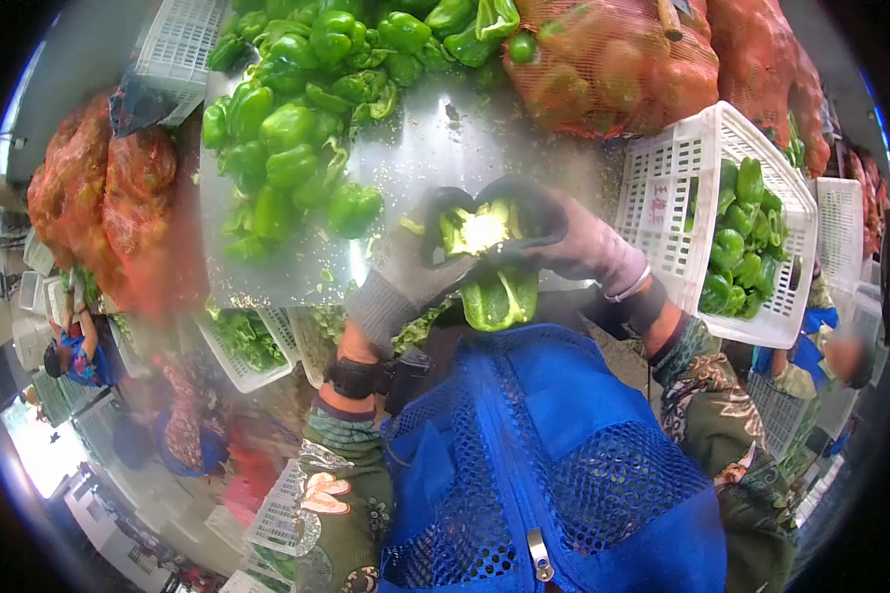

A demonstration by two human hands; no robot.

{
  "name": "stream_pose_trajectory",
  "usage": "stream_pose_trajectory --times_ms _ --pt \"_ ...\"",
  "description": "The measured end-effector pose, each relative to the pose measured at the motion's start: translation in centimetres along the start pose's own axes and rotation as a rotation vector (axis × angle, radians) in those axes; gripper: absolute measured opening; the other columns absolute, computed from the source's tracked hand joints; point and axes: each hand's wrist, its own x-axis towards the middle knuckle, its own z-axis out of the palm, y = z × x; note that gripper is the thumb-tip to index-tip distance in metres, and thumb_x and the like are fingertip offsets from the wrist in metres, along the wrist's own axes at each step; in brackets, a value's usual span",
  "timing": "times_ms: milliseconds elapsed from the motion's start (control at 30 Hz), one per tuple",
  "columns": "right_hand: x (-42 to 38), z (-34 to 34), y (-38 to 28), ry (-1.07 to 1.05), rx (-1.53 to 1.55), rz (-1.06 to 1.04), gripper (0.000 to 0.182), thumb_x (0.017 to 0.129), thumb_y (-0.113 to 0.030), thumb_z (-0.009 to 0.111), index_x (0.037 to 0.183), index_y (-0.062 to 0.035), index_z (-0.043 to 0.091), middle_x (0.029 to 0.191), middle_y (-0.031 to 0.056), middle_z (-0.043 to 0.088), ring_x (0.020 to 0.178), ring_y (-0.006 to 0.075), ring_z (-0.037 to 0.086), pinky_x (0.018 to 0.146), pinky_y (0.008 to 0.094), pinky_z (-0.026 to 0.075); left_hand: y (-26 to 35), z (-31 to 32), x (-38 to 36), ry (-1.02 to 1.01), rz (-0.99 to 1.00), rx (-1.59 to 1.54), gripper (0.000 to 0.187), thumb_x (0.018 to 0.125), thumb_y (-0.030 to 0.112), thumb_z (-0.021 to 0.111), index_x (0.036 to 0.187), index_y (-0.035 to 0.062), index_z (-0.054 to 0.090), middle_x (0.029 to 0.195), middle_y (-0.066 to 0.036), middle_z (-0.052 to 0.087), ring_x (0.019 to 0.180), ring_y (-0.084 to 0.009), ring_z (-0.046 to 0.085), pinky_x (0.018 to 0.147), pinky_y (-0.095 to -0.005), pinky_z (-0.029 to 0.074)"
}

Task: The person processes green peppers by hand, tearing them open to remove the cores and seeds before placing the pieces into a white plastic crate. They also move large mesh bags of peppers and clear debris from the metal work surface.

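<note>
Both gloved hands meet at the near edge of the metal table, around a green bell pepper point(500, 300) broken open. Its pale, seedy core point(483, 228) faces up between the dark fingertips, and a hollow green part hangs below them. My left hand point(420, 259) grips the pepper from the left, fingers curled around it. From the other side my right hand point(569, 237) is closed on it as well, thumb close to the core. A heap of green bell peppers point(292, 166) lies on the table to the left of the hands.
The metal table point(420, 148) carries scattered seeds and scraps. Red mesh sacks point(613, 74) stand behind it. On the right is a white crate point(667, 188) of peppers; below the table's left edge, another white crate point(252, 368) holds green pieces. People work at both sides.
</note>
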Motion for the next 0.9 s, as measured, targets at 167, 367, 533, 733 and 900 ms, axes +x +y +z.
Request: stream_pose_trajectory --times_ms 167,367,533,733,900 --pt "-0.6 0.1 2.6 0.241 0.065 -0.025 0.045 0.079 -0.015 0.075 0.115 -0.0007 0.052 0.106 0.0038 0.058 0.101 0.0101 0.051 0.092 0.0274 0.042 -0.3 2.1 0.3 0.194 -0.128 0.117 0.038 0.075 0.004 0.070 0.111 0.0023 0.057 0.093 -0.007 0.065 0.087 -0.0139 0.061 0.082 -0.0270 0.049" --pt "-0.7 0.1 2.7 0.238 0.322 -0.125 0.045 0.081 -0.014 0.073 0.117 -0.0020 0.050 0.107 0.0038 0.055 0.102 0.0111 0.051 0.092 0.0273 0.042 1.9 2.1 1.9 0.142 0.118 0.296 0.059 0.070 0.006 0.070 0.126 0.0080 0.051 0.113 -0.013 0.058 0.106 -0.0264 0.058 0.091 -0.0365 0.046" --pt "-1.2 -1.3 2.1 0.200 0.103 -0.052 0.049 0.083 -0.020 0.072 0.122 -0.0050 0.047 0.109 0.0048 0.055 0.102 0.0116 0.051 0.092 0.0278 0.042 1.8 1.3 3.1 -0.067 0.171 0.716 0.071 0.065 0.023 0.076 0.130 0.0130 0.049 0.116 -0.017 0.051 0.106 -0.0365 0.052 0.091 -0.0434 0.044" --pt "-1.4 -1.7 2.7 0.247 0.138 -0.047 0.042 0.083 -0.021 0.071 0.115 -0.0039 0.050 0.103 0.0048 0.056 0.096 0.0105 0.049 0.087 0.0281 0.043 1.3 3.5 3.8 0.109 0.297 0.641 0.061 0.067 0.023 0.074 0.122 0.0125 0.053 0.112 -0.013 0.053 0.103 -0.0354 0.051 0.088 -0.0456 0.042" --pt "-1.8 -1.2 4.0 0.461 0.043 -0.096 0.037 0.083 -0.021 0.071 0.109 -0.0026 0.052 0.095 0.0033 0.055 0.092 0.0101 0.050 0.082 0.0281 0.044 0.5 5.3 4.0 0.180 0.169 0.545 0.052 0.066 0.019 0.073 0.115 0.0125 0.055 0.097 -0.012 0.053 0.091 -0.0333 0.054 0.076 -0.0429 0.046"
